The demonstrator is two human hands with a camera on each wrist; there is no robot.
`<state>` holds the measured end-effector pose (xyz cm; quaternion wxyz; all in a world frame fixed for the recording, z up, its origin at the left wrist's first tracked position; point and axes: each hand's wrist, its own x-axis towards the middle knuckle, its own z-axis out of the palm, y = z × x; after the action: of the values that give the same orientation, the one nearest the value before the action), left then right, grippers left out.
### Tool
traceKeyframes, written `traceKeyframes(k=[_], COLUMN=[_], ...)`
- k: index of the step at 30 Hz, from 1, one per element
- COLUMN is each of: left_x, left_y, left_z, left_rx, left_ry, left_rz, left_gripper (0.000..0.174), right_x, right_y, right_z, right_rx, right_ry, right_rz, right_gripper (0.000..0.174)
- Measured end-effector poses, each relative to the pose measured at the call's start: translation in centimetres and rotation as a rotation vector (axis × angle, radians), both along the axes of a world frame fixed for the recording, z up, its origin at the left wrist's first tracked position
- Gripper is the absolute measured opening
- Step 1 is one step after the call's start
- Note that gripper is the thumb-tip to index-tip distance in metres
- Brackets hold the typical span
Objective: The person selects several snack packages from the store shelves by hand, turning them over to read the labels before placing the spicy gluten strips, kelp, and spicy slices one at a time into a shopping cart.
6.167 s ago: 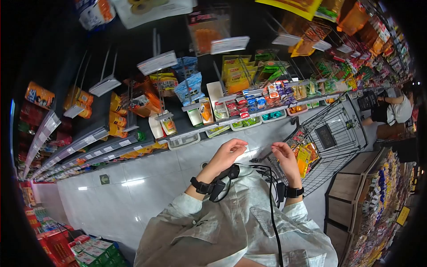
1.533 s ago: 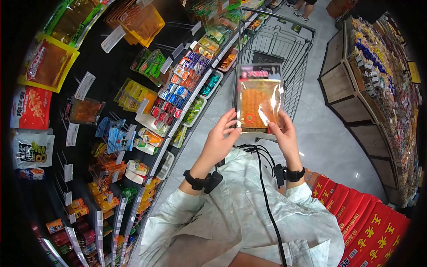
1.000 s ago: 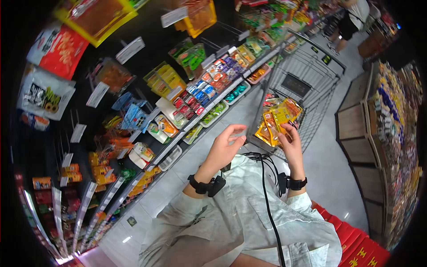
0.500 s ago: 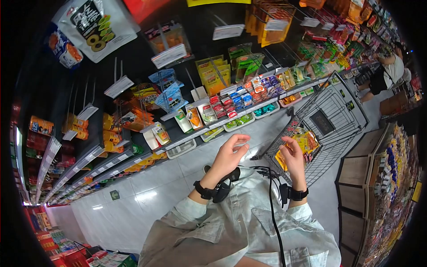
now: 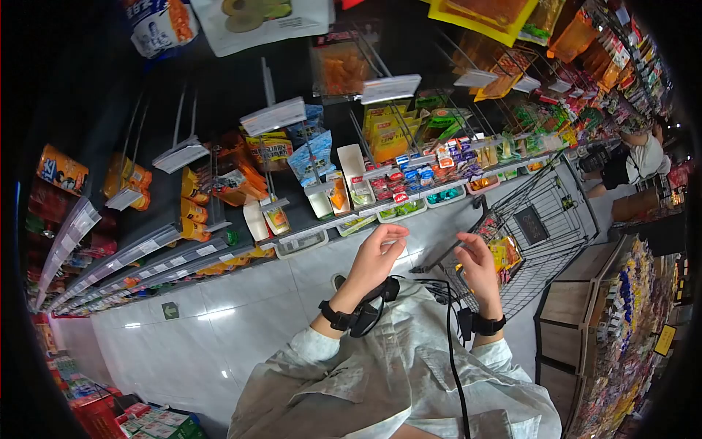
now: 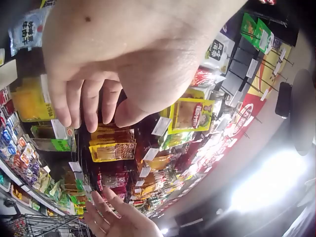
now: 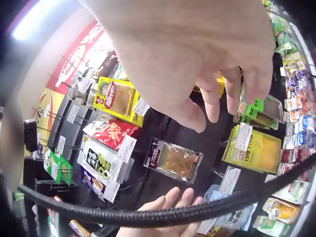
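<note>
My left hand point(image 5: 374, 256) hovers in front of my shirt, fingers loosely bent, holding nothing. Level with it, my right hand point(image 5: 479, 272) is also bare, thumb apart from the relaxed fingers, and overlaps the near side of the wire shopping cart point(image 5: 531, 225) in the head view. Yellow food packets point(image 5: 506, 252) lie in the cart, partly behind that hand. Ahead of both hands is a dark shelf wall; a clear-fronted packet of orange-brown food point(image 7: 174, 160) hangs there, beyond the right hand's fingers in the right wrist view. Neither hand touches the goods.
Small wrapped snacks point(image 5: 417, 175) fill the low shelf, with plastic trays point(image 5: 402, 208) below its edge. Wooden bins point(image 5: 567, 314) stand at the right. Another person point(image 5: 636, 164) is beyond the cart. A black cable point(image 5: 452, 351) runs down my shirt.
At 1.5 s ago both hands held an orange-brown food packet up over the cart; by 1.0 s ago they had released it. The view has since swung left towards the shelves, the hands staying apart.
</note>
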<state>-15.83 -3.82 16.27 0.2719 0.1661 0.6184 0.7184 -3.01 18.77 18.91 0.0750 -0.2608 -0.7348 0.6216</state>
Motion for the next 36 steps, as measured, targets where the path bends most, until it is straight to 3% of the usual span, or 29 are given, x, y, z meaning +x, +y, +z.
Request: traceKeyframes(k=[11, 21, 26, 31, 36], left_x=[-3.7, -6.9, -8.4, -11.1, -14.6], left_y=[-5.9, -10.3, -12.4, -13.0, -11.8], left_z=[1.7, 7.4, 14.3, 19.4, 22.4], left_rx=[0.084, 0.099, 0.099, 0.131, 0.117], left_ry=[-0.005, 0.161, 0.346, 0.557, 0.705], left_rz=[0.135, 0.328, 0.453, 0.627, 0.728], left_gripper=[0.020, 0.020, 0.020, 0.019, 0.032], right_x=[-6.0, -14.7, -20.0, -24.8, -26.9], right_y=[-5.1, -8.3, -10.2, -12.7, -14.5], right_z=[3.0, 7.8, 11.5, 15.7, 18.7], right_rx=[0.037, -0.024, -0.094, -0.154, -0.132], right_ry=[0.038, 0.323, 0.554, 0.755, 0.938], right_rz=[0.211, 0.494, 0.629, 0.573, 0.543], right_gripper=[0.027, 0.024, 0.037, 0.053, 0.070])
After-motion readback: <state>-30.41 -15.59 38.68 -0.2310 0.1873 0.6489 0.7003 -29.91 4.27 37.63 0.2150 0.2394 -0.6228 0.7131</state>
